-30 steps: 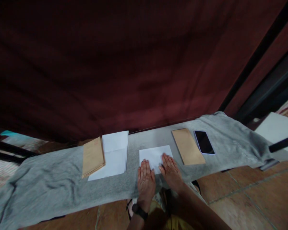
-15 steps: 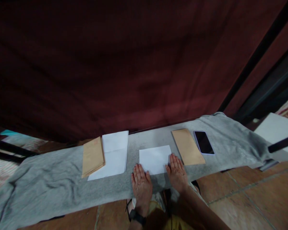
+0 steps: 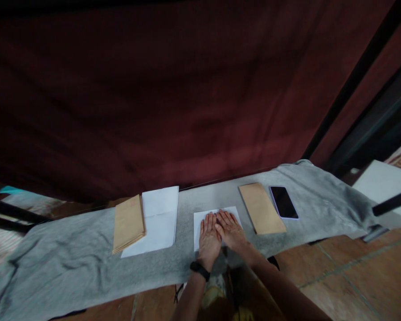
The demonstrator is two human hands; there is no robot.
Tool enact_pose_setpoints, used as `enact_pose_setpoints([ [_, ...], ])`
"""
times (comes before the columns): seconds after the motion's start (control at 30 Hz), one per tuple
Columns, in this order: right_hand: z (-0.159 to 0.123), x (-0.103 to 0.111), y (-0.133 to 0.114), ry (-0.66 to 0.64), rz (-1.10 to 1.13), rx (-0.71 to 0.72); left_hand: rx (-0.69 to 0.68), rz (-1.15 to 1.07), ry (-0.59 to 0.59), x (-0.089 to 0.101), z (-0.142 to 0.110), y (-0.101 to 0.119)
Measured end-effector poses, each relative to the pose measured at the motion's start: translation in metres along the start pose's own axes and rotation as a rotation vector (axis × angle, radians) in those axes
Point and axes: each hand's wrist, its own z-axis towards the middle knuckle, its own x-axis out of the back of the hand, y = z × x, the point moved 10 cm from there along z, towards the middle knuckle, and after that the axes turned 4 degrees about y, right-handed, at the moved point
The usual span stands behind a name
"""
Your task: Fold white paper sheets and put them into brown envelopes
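A white sheet of paper (image 3: pixel 197 223) lies flat in front of me on a grey cloth, mostly covered by my hands. My left hand (image 3: pixel 210 236) rests palm down on it, fingers stretched out, with a dark band on the wrist. Beside it, my right hand (image 3: pixel 231 231) also presses flat on the paper, its thumb against the left hand. Right of the paper lies a brown envelope (image 3: pixel 262 208). To the left, a stack of brown envelopes (image 3: pixel 128 223) partly overlaps a pile of white paper (image 3: pixel 160 218).
A phone (image 3: pixel 284 203) with a pale purple edge lies right of the single envelope. Grey cloth (image 3: pixel 70 254) covers the narrow bench. Behind it hangs a dark red curtain (image 3: pixel 194 111). A black pole (image 3: pixel 350 84) slants at the right, near a white surface (image 3: pixel 387 183).
Both hands have moved forward and inward from the sheet's near corners onto its middle, and now lie side by side. The envelopes, paper pile and phone stay in place.
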Motion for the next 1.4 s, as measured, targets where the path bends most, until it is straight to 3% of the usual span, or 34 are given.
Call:
enact_pose_setpoints([
  [0.17, 0.001, -0.009, 0.010, 0.038, -0.032, -0.051, 0.037, 0.027, 0.015, -0.002, 0.005, -0.014],
  [0.4, -0.005, -0.002, 0.031, 0.167, -0.087, -0.145, 0.169, 0.059, 0.091, 0.009, 0.000, -0.041],
  [0.83, -0.026, 0.017, 0.052, 0.261, -0.141, -0.194, 0.244, 0.067, 0.274, 0.030, -0.039, -0.071],
  [1.03, -0.041, 0.029, 0.051, 0.221, -0.162, -0.208, 0.273, 0.078, 0.324, 0.042, -0.052, -0.079],
  [1.1, -0.047, 0.032, 0.051, 0.185, -0.147, -0.212, 0.252, 0.070, 0.329, 0.047, -0.054, -0.072],
  [1.2, -0.055, 0.034, 0.054, 0.132, -0.109, -0.241, 0.118, 0.013, 0.278, 0.047, -0.057, -0.042],
  [1.3, -0.057, 0.034, 0.058, 0.099, -0.035, -0.299, -0.009, -0.051, 0.185, 0.038, -0.065, -0.004],
  [1.4, -0.058, 0.030, 0.064, 0.088, 0.100, -0.375, -0.050, -0.073, 0.106, 0.028, -0.073, 0.021],
])
